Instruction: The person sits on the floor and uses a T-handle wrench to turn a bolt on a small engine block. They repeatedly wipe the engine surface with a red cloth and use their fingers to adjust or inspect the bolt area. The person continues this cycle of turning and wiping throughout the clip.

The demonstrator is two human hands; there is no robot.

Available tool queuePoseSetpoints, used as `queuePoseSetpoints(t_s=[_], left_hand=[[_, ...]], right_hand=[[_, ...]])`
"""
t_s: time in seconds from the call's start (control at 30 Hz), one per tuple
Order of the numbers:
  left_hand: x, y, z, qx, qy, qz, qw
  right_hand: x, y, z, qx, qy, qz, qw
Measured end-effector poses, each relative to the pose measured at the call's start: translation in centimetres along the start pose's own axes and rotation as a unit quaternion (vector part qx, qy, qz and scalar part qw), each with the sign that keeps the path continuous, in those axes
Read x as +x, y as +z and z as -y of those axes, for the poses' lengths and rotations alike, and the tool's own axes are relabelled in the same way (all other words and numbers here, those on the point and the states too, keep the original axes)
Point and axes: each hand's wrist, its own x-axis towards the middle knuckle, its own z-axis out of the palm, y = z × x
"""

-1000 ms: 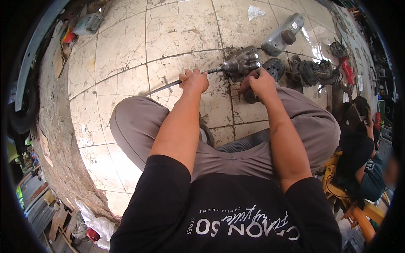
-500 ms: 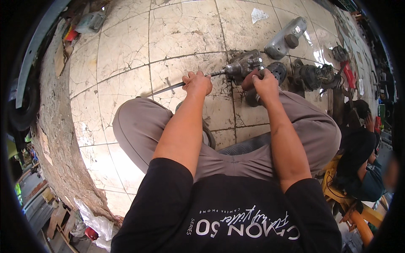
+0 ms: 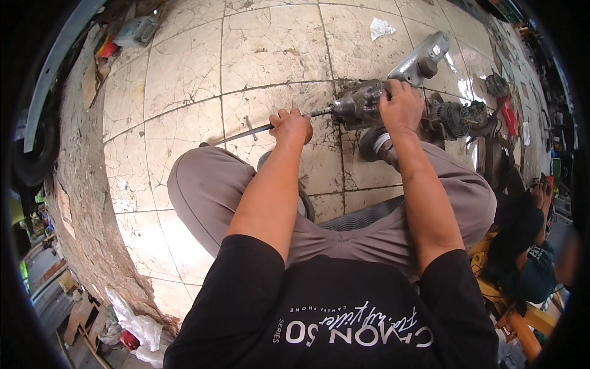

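Note:
A greasy metal part with a ribbed, rounded housing [image 3: 357, 106] lies on the tiles in front of me. A long thin metal rod [image 3: 241, 134] runs left from it, in line with its narrow end. My left hand [image 3: 291, 127] is closed around this rod, a short way from the housing. At the housing's right end sits my right hand [image 3: 401, 106], fingers curled over it; the palm side and the exact grip are hidden. Just beyond that hand lies a silver metal cover [image 3: 410, 63] with a dark round cap [image 3: 427, 67].
Right of my right hand stands a finned, alternator-like part [image 3: 452, 118], with a red object [image 3: 509, 115] farther right. A white scrap [image 3: 381, 29] lies on the tiled floor [image 3: 270, 49]. Another person [image 3: 533, 261] sits at the far right, beside a yellow frame [image 3: 525, 317].
The metal housing has turned and shows a different side. My right hand has moved up and right along it to its end. The left hand keeps hold of the rod, shifting slightly.

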Motion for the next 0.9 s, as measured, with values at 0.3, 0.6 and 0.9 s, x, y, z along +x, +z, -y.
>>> queuePoseSetpoints(t_s=[0.3,0.6,0.9], left_hand=[[0.5,0.1,0.3,0.005,-0.008,-0.006,1.000],[0.3,0.7,0.3,0.003,0.021,-0.047,0.999],[0.2,0.6,0.3,0.008,0.024,-0.045,0.999]], right_hand=[[4.3,-3.3,0.7,-0.050,-0.043,0.032,0.997],[-0.4,2.6,-2.6,0.105,-0.027,0.229,0.967],[-0.1,0.4,-1.6,-0.013,-0.018,0.259,0.966]])
